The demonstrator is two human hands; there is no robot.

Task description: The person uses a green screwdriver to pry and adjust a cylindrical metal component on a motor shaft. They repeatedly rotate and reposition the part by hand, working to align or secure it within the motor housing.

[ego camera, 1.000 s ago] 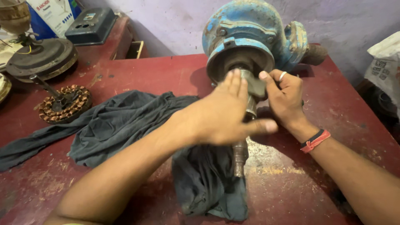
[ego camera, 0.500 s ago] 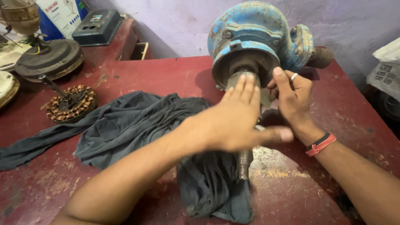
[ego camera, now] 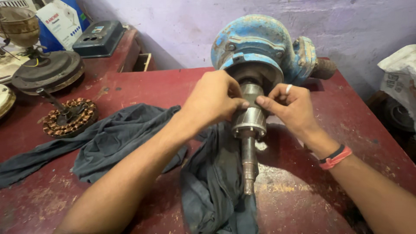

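Observation:
A blue cast pump housing (ego camera: 264, 45) lies on a red table (ego camera: 130, 82), its open end facing me. A grey metal rotor (ego camera: 251, 119) with a long steel shaft (ego camera: 248, 162) sticks out of that opening. My left hand (ego camera: 214, 99) grips the rotor's left side with fingertips and thumb. My right hand (ego camera: 288, 106), with a ring and a red wristband, pinches the rotor's right side. A dark grey cloth (ego camera: 130, 138) lies under the shaft and spreads to the left.
A copper-wound stator (ego camera: 69, 117) with a spindle sits at the left. Behind it are a round dark fan cover (ego camera: 47, 71), a dark box (ego camera: 102, 39) and a white and blue carton (ego camera: 60, 21). A white bag (ego camera: 401, 73) stands at the right edge.
My left hand has gone from flat across the rotor to a fingertip grip on its side. More of the rotor and shaft now shows outside the housing.

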